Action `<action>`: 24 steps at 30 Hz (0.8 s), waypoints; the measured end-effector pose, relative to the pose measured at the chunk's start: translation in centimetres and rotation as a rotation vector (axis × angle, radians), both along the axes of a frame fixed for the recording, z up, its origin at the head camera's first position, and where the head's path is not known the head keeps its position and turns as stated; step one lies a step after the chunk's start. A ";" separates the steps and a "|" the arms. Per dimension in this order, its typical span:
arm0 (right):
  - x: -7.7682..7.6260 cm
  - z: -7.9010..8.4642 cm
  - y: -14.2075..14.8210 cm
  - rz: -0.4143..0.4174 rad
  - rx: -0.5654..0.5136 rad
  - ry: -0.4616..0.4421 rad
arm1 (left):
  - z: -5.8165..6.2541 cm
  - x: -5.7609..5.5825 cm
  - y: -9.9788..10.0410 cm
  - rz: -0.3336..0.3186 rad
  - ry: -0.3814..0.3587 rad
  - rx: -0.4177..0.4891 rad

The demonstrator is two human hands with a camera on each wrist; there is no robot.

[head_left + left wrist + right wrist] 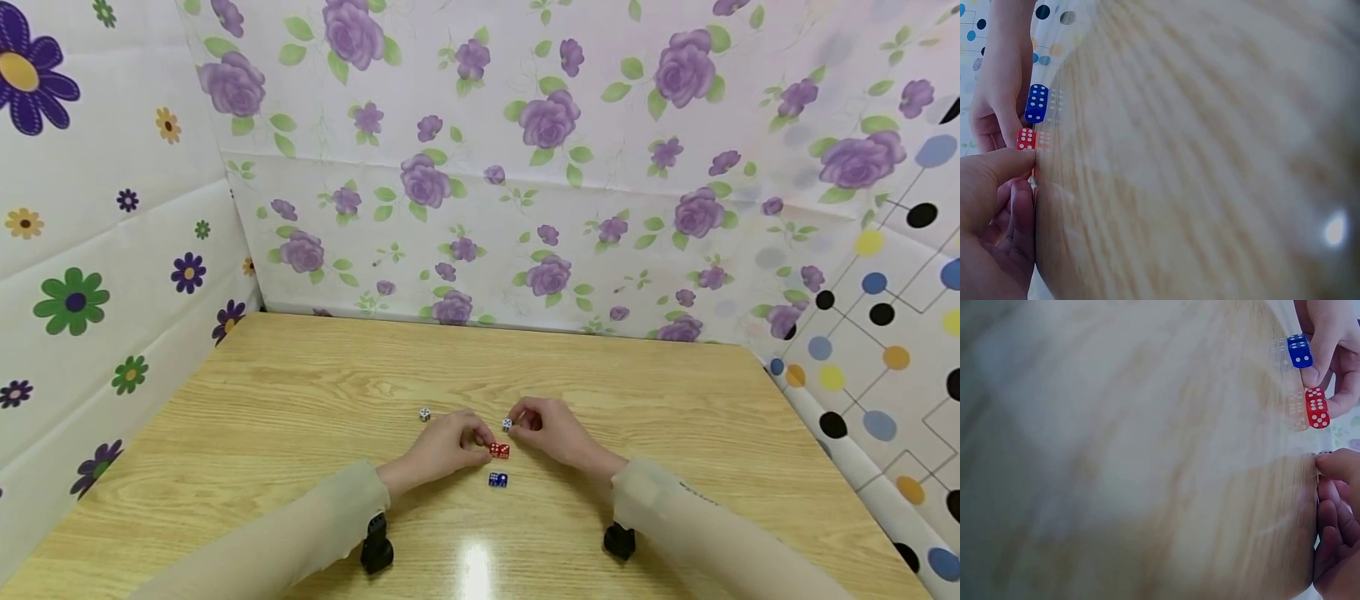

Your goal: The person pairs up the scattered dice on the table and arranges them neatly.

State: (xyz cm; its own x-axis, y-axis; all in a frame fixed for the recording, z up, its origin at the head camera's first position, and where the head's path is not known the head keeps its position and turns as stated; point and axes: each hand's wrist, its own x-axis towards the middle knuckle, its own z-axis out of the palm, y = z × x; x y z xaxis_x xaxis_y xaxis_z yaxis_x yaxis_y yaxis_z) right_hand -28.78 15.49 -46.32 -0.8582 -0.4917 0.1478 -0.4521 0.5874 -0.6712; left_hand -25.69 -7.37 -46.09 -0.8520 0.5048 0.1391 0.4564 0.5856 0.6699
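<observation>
Two red dice (499, 451) sit side by side on the wooden table. My left hand (447, 447) pinches the left one of them between thumb and fingers; in the left wrist view the thumb covers part of the red dice (1026, 139). Farther back, my right hand (553, 432) holds a white die (507, 424) with its thumb and fingertips. That die is mostly hidden behind the thumb in the right wrist view. Nearer to me than the red pair, two blue dice (498, 480) stand touching, with neither hand on them.
Another white die (425, 414) lies alone beyond the left hand. The glossy wooden table (315, 383) ends at a flowered cloth (480, 242) at the back, with patterned cloths at both sides. A black wrist camera (377, 546) hangs under the left sleeve, another (619, 542) under the right.
</observation>
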 end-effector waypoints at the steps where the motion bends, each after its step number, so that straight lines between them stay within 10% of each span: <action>1: 0.0 0.0 0.0 0.001 -0.001 -0.001 | 0.0 0.0 0.0 0.000 0.001 0.001; 24: 0.0 -0.1 0.0 -0.007 0.009 -0.002 | 0.0 0.0 0.1 -0.003 -0.005 0.007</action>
State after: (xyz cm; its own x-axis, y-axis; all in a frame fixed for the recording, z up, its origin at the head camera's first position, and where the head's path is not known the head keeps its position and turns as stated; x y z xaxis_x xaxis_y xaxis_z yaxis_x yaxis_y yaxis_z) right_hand -28.79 15.46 -46.43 -0.8620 -0.4867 0.1418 -0.4467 0.5971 -0.6663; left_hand -25.71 -7.29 -46.11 -0.8514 0.5060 0.1383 0.4544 0.5799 0.6762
